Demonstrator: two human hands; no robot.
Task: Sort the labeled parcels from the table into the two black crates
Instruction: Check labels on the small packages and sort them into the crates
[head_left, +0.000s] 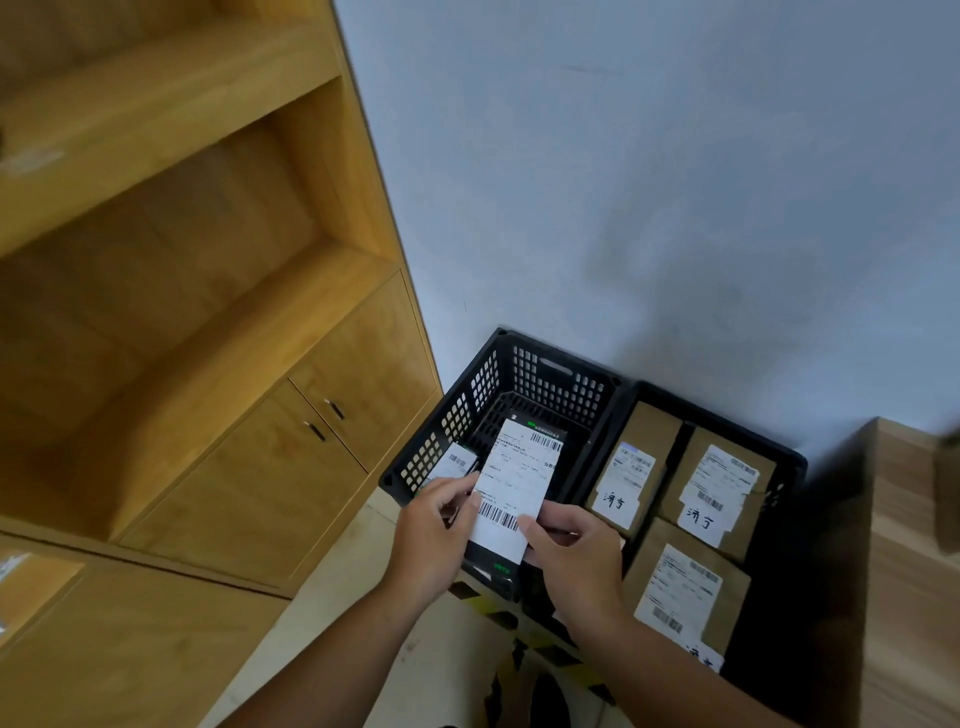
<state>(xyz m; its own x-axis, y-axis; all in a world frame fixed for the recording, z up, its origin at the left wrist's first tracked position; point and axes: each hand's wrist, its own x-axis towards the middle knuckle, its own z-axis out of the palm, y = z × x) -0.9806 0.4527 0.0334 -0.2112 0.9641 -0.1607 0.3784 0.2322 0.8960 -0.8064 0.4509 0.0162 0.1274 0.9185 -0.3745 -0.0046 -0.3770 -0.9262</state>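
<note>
Wooden cabinet (208, 312): stood left, against the wall. Worktop (914, 545): right, only a corner showed. Right crate (789, 462), on the floor: held three brown parcels (691, 592), labels up. Left crate (550, 384), touching it: held one small labelled parcel (457, 465) by its near-left corner. Black parcel (519, 478): hung over the left crate's near edge, gripped at its sides by left hand (431, 525) and right hand (576, 556). Step judged: placing. Next move called for lowering it flat, then letting go.

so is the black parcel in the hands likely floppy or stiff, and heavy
Probably stiff: the parcel juts out flat past the left hand and right hand, gripped only near its lower end, with no visible sag. Likely light, since a pinch at its edges carries it.
</note>
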